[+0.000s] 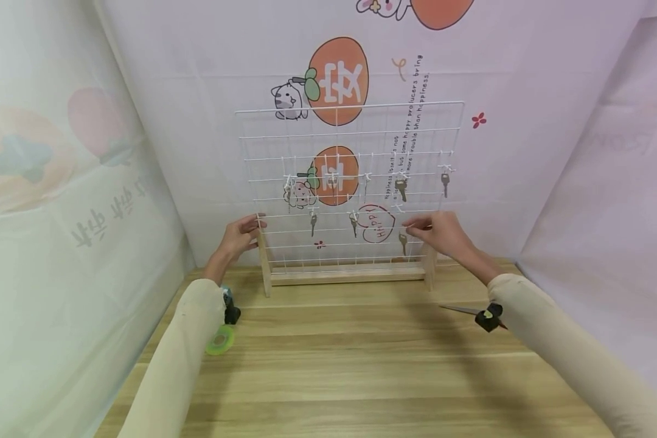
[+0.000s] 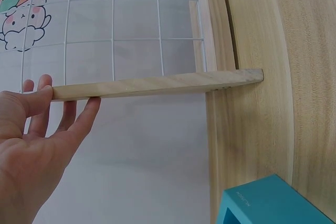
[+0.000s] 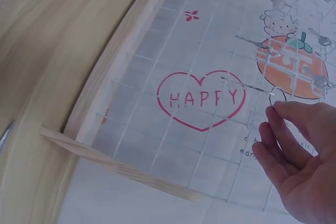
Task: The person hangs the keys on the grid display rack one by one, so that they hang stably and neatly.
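Observation:
A white wire grid (image 1: 350, 107) stands upright in a wooden frame (image 1: 350, 277). My left hand (image 1: 241, 236) grips the frame's left side post (image 2: 157, 84), thumb on one face and fingers on the other. At the grid's lower right, my right hand (image 1: 440, 232) pinches a small metal ring (image 3: 277, 96) between thumb and fingertips. From that ring extends a key (image 1: 403, 243), seen nearly edge-on in the right wrist view. Just above is a white hook (image 1: 397, 208) on the grid. Several other keys hang from hooks, among them one key (image 1: 445, 182) at the far right.
Scissors (image 1: 460, 309) lie on the wooden table (image 1: 339, 377) at right, partly behind a black object (image 1: 488, 317). Near my left sleeve are a green tape roll (image 1: 220, 340) and a teal box (image 2: 273, 203). Printed cloth (image 1: 525, 182) hangs behind the grid and at both sides.

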Tool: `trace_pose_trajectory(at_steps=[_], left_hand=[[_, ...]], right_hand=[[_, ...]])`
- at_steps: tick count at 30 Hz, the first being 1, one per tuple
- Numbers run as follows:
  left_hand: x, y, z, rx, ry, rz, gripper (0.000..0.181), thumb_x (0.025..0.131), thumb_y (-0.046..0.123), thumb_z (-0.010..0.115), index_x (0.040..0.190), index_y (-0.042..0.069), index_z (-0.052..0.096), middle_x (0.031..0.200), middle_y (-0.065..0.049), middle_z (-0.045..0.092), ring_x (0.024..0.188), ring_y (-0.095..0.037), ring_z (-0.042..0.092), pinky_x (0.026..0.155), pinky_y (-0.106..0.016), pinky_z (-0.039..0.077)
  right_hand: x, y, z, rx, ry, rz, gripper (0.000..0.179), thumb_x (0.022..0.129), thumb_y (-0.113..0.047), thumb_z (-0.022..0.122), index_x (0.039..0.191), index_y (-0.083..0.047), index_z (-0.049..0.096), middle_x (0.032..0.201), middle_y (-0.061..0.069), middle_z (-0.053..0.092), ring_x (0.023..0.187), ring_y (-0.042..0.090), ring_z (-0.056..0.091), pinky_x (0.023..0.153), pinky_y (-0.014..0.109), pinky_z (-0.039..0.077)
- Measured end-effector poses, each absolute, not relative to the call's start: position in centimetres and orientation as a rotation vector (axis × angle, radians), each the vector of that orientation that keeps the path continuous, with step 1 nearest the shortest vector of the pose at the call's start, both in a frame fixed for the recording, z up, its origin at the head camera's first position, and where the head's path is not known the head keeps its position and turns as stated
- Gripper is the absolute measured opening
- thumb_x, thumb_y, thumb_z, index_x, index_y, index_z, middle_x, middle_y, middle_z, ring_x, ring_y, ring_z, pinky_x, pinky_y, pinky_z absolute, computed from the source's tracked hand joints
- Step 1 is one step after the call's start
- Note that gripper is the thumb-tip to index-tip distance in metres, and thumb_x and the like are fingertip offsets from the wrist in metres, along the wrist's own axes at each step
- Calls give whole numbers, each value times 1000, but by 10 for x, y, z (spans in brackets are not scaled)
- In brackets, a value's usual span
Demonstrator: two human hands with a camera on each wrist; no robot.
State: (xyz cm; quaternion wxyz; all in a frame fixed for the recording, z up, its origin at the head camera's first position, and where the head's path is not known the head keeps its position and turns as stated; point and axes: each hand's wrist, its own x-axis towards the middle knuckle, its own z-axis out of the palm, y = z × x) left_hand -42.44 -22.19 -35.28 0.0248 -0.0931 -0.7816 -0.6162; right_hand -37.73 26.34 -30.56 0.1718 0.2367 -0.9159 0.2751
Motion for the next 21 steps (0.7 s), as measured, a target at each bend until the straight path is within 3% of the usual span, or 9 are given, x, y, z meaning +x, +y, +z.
trace_pose_trajectory(at_steps=[10, 21], left_hand=[[-425, -222, -351, -271, -2415, -1921, 49, 107, -6, 47, 155, 4, 47, 149, -31, 50, 143, -40, 46, 110, -61, 44], [-422, -221, -350, -270, -2415, -1905, 48, 107, -6, 48, 154, 5, 49, 147, -30, 52, 140, -41, 49, 108, -61, 46]], right_hand=[[-382, 264, -284, 649, -2529, 781, 16, 97, -3, 72, 111, 0, 79, 100, 19, 78, 89, 35, 77, 81, 51, 63], [-395, 260, -287, 564, -2524, 825, 18, 95, -3, 73, 112, -1, 78, 103, 20, 78, 92, 36, 76, 78, 51, 63]])
